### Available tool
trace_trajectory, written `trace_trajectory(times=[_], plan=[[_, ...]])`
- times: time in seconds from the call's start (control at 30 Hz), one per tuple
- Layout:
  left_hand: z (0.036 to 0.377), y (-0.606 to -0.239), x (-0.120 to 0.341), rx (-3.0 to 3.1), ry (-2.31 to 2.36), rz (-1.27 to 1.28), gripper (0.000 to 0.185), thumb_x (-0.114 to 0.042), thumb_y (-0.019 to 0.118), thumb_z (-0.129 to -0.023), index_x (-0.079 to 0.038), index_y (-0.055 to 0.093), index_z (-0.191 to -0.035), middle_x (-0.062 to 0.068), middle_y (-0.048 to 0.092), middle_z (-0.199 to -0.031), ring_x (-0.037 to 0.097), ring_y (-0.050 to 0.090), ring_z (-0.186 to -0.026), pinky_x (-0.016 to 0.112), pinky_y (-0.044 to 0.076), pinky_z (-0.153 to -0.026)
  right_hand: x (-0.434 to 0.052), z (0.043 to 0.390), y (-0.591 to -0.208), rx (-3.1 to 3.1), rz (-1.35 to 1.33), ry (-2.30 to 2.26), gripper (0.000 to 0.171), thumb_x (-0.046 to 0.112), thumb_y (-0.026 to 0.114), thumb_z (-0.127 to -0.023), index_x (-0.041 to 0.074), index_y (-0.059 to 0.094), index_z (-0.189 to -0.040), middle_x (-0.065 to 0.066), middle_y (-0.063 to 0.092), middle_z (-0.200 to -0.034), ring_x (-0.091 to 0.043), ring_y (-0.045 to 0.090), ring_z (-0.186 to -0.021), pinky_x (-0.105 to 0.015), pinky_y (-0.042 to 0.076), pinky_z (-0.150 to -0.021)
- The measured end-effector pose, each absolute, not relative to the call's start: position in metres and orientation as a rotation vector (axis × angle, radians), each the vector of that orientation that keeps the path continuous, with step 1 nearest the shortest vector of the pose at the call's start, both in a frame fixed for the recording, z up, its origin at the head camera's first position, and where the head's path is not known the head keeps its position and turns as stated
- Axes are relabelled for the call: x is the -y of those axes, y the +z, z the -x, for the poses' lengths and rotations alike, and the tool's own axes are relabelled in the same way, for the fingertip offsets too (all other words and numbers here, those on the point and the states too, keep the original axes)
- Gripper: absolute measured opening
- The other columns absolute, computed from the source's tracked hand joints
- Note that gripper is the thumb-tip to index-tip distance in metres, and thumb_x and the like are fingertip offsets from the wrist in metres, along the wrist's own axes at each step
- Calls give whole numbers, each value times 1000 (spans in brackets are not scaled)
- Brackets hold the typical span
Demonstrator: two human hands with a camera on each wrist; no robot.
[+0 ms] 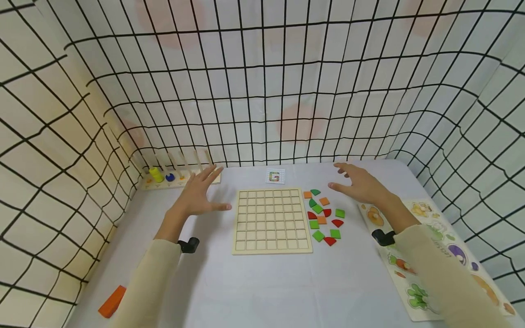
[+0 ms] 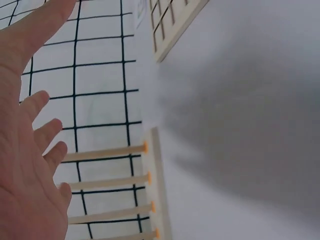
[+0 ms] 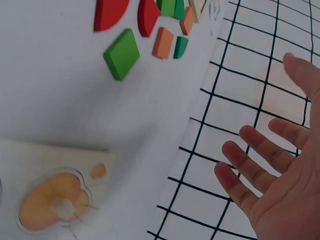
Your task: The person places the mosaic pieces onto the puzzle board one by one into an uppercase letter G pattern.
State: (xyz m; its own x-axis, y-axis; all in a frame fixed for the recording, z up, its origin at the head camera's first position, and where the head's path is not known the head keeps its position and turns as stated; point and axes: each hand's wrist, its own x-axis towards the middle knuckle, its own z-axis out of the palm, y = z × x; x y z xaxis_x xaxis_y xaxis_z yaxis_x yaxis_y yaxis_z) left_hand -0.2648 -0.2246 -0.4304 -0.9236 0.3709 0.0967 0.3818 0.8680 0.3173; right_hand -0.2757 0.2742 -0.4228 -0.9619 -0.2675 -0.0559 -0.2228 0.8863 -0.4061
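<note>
grid board (image 1: 271, 220): all cells bare
tiles (image 1: 324, 216): loose, just right of board
left hand (image 1: 199, 195): fingers spread, holds nothing, left of board
right hand (image 1: 359, 184): fingers spread, holds nothing, beyond the tiles

The grid board (image 1: 270, 220) is pale unfinished wood, matt. The coloured tiles (image 1: 324, 217) at its 3 o'clock look painted, smooth wood. The peg rack (image 1: 172, 178) is bare wood. The table (image 1: 262, 282) wears matt white cloth.

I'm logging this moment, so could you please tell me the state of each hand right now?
Left hand: open, fingers spread, holding nothing.
Right hand: open, fingers spread, holding nothing.
</note>
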Motion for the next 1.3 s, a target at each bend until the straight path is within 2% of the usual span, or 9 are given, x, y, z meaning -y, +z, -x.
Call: trace_trajectory(times=[0.2,0.47,0.7,0.87,1.07,1.3], plan=[[251,-460,213,2974,-599,672,118,-73,79,-72,-26,24,-165,10,24,-172,40,26,-156,67,13,-126,-262,274,-445,-2943,331,-726,79,61,58,-99,6,41,-154,-22,56,-143,-40,53,-130,-61,50,-104],[234,-485,199,3062,-729,657,121,-71,84,-67,-26,28,-164,8,24,-172,38,26,-157,63,13,-128,-249,272,-474,-2936,231,-868,57,39,66,-100,4,54,-144,-21,62,-133,-37,58,-119,-54,55,-98],[227,-496,197,3097,-815,693,123,-66,89,-65,-21,31,-163,10,27,-171,34,25,-158,62,14,-128,-230,278,-495,-2898,177,-933,43,31,64,-102,4,60,-136,-17,64,-127,-31,59,-110,-46,55,-93],[226,-502,194,3133,-865,741,122,-63,90,-66,-20,31,-164,12,29,-170,34,25,-158,60,12,-129,-222,284,-504,-2932,173,-933,44,32,64,-101,3,63,-133,-18,63,-126,-33,58,-111,-50,53,-97],[224,-502,195,3136,-887,731,120,-59,92,-65,-15,36,-161,11,25,-171,34,20,-160,57,8,-131,-218,288,-506,-2945,105,-954,47,33,64,-100,-1,61,-133,-22,61,-131,-39,56,-121,-56,48,-108],[225,-509,195,3170,-894,745,123,-63,91,-64,-19,33,-163,7,19,-173,31,13,-161,54,3,-131,-218,290,-506,-2956,71,-949,47,34,67,-99,-4,64,-125,-25,62,-128,-41,58,-120,-56,50,-105]])
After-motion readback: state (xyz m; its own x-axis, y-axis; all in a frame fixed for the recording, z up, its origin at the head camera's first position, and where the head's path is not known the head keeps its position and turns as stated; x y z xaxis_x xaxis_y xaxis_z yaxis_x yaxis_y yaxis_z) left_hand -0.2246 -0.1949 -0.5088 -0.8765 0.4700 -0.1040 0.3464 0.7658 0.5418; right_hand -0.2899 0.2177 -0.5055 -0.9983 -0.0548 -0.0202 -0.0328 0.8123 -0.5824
